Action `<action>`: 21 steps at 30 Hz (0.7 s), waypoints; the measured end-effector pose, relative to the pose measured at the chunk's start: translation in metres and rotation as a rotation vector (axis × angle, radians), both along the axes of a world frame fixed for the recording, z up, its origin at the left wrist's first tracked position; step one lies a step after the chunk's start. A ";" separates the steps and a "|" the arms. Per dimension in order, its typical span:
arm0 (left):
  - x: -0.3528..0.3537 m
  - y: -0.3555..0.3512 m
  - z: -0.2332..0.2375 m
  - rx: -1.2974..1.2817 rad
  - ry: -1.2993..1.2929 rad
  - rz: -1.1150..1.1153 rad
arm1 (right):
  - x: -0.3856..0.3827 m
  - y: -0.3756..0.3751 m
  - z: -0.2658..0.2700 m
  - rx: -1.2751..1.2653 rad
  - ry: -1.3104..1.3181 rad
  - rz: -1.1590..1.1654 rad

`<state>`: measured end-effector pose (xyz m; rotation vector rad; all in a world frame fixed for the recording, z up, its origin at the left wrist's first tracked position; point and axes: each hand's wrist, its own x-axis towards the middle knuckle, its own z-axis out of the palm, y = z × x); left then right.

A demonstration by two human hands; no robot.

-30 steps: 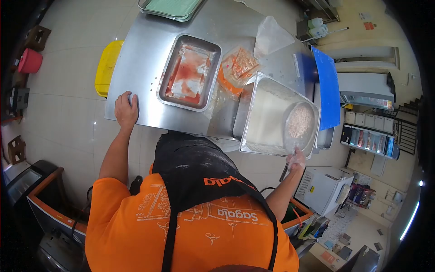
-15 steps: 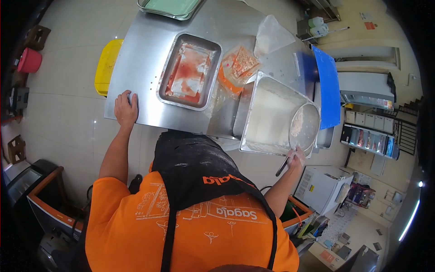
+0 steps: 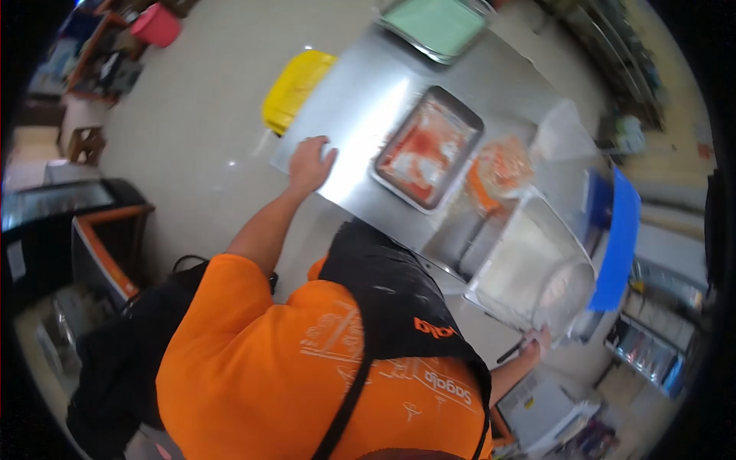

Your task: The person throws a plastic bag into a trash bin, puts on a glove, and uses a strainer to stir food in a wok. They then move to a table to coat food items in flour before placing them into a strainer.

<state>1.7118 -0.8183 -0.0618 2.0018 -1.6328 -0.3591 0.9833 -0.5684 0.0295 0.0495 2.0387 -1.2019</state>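
Note:
My left hand [image 3: 311, 164] rests on the near left edge of the steel table [image 3: 356, 115], fingers apart and holding nothing. At the right, my right hand [image 3: 537, 342], in a clear glove, grips the dark handle of a round strainer [image 3: 566, 290]. The strainer lies over the near right end of a deep metal container [image 3: 506, 268] with pale flour-like powder inside. Between my hands is a metal tray [image 3: 429, 149] with red liquid smears. An orange and clear plastic bag [image 3: 500, 170] of food sits between the tray and the container.
A tray with a green base [image 3: 435, 23] stands at the table's far edge. A clear plastic bag [image 3: 563, 132] lies beyond the food bag. A blue panel [image 3: 616, 241] rises right of the container. A yellow bin [image 3: 297, 90] is beyond the table's left edge.
The view has turned, so the table and its contents appear further right and tilted. My left hand still rests on the table edge, and my right hand still holds the strainer at the container.

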 end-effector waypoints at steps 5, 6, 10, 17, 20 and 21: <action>-0.004 -0.008 0.028 0.027 0.121 -0.023 | 0.081 -0.039 0.051 0.161 0.185 -0.028; -0.010 -0.008 0.037 -0.012 0.126 -0.044 | 0.069 -0.032 0.049 0.117 0.118 0.021; -0.038 -0.019 0.080 -0.159 0.147 -0.235 | 0.033 -0.017 0.027 -0.080 0.153 -0.193; -0.094 -0.023 0.177 -0.481 0.191 -0.779 | 0.046 -0.018 0.044 -0.070 0.099 -0.163; -0.107 -0.021 0.220 -0.551 0.172 -0.977 | 0.062 -0.025 0.061 -0.023 0.133 -0.163; -0.111 -0.019 0.236 -0.590 0.168 -1.017 | 0.071 -0.031 0.070 0.021 0.149 -0.157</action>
